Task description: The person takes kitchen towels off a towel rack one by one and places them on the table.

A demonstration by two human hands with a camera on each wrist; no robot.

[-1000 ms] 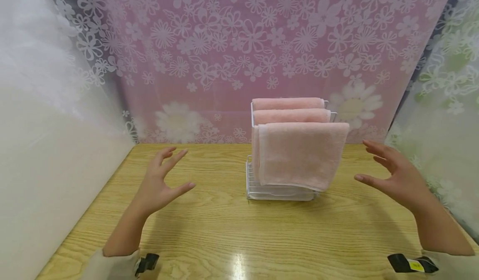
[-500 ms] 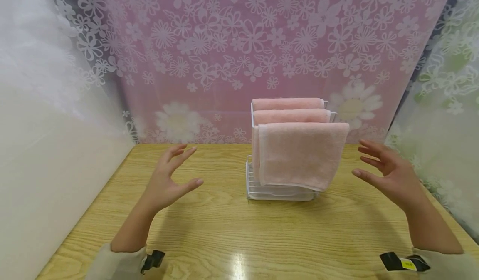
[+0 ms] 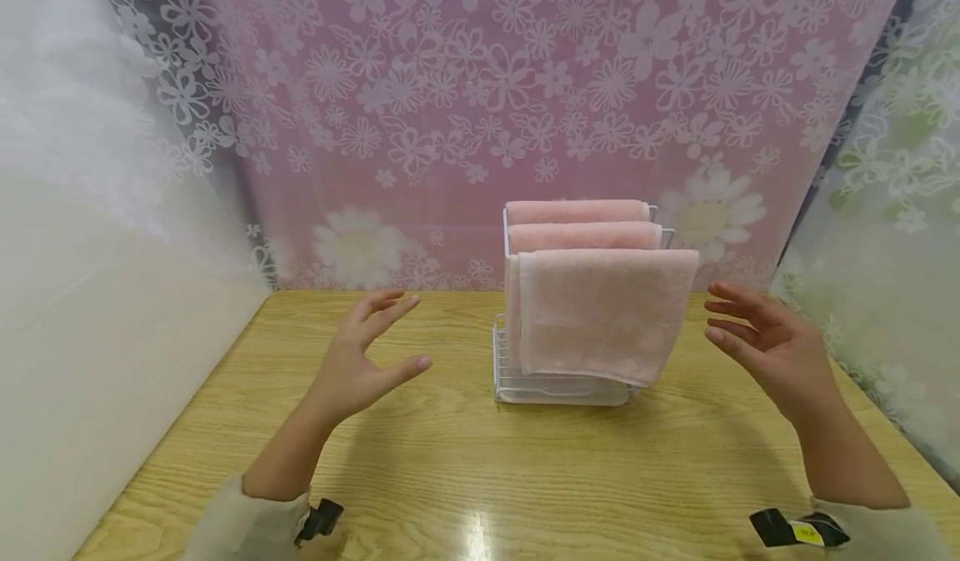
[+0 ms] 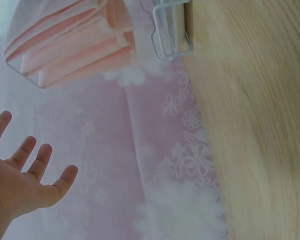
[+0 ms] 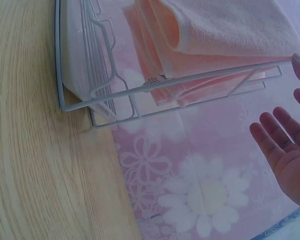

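Three pink towels hang folded over the bars of a white wire rack [image 3: 501, 353], the front towel [image 3: 607, 315] lowest and widest in the head view. Left of the rack my left hand [image 3: 356, 369] hovers over the table, fingers spread and thumb apart, holding nothing. To the right, nearer the front towel's edge, my right hand [image 3: 776, 357] is raised with its fingers loosely bent, touching nothing. In the right wrist view the rack's side frame [image 5: 125, 92] and that hand's fingers [image 5: 272, 137] show apart from each other. The left wrist view shows the left palm [image 4: 20, 192] below the towels.
The rack stands on a wood-grain table [image 3: 450, 461], near its back edge. Behind it hangs a pink flowered sheet [image 3: 450, 127]. Pale sheets close off the left [image 3: 135, 252] and right [image 3: 900, 211] sides. A white tray [image 3: 562, 393] lies at the rack's base.
My left hand has moved rightward and my right hand slightly leftward, both closer to the rack. The rack and towels have stayed in place.
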